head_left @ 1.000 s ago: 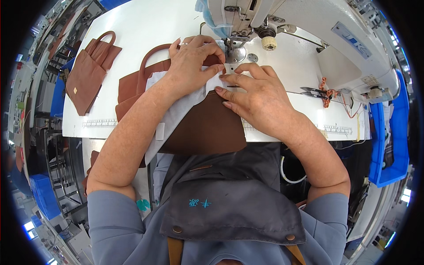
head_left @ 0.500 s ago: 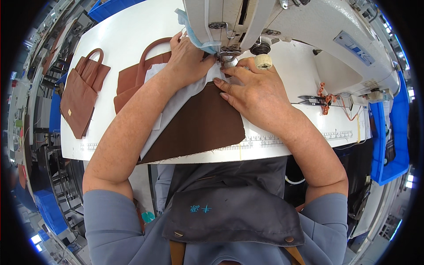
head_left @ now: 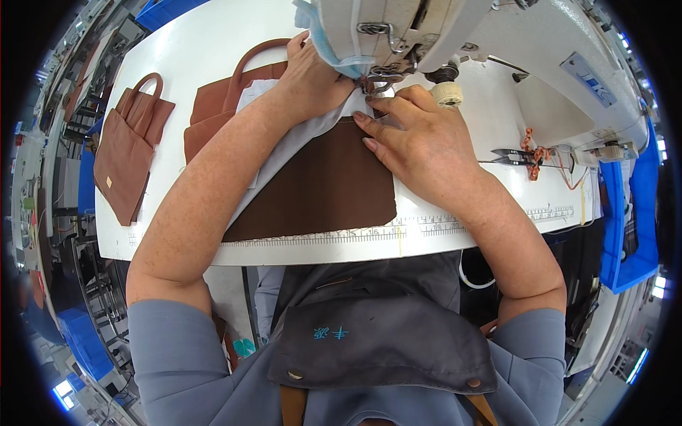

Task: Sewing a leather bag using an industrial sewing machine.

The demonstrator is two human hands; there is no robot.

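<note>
A brown fabric piece (head_left: 320, 181) lies on the machine table together with white cloth (head_left: 264, 165), both running in under the head of the sewing machine (head_left: 383, 35). My left hand (head_left: 312, 85) rests on the cloth left of the needle area, thumb apart from the fingers; a light blue flap hanging at the machine hides some of its fingers. From the right, my right hand (head_left: 426, 142) presses spread fingertips onto the upper edge of the brown fabric and the white cloth, close to the presser foot (head_left: 376, 86).
Two reddish-brown handled bag pieces lie left: a bag piece (head_left: 128, 153) farther out and a bag panel (head_left: 209, 99) near my left forearm. Thread snips (head_left: 511, 156) with orange cord lie right. A ruler strip (head_left: 426, 226) runs along the front edge; a blue bin (head_left: 632, 263) stands right.
The brown fabric has slid away from me; its front edge no longer overhangs the table edge. Both hands have moved slightly farther forward with it. The whole view has shifted a little.
</note>
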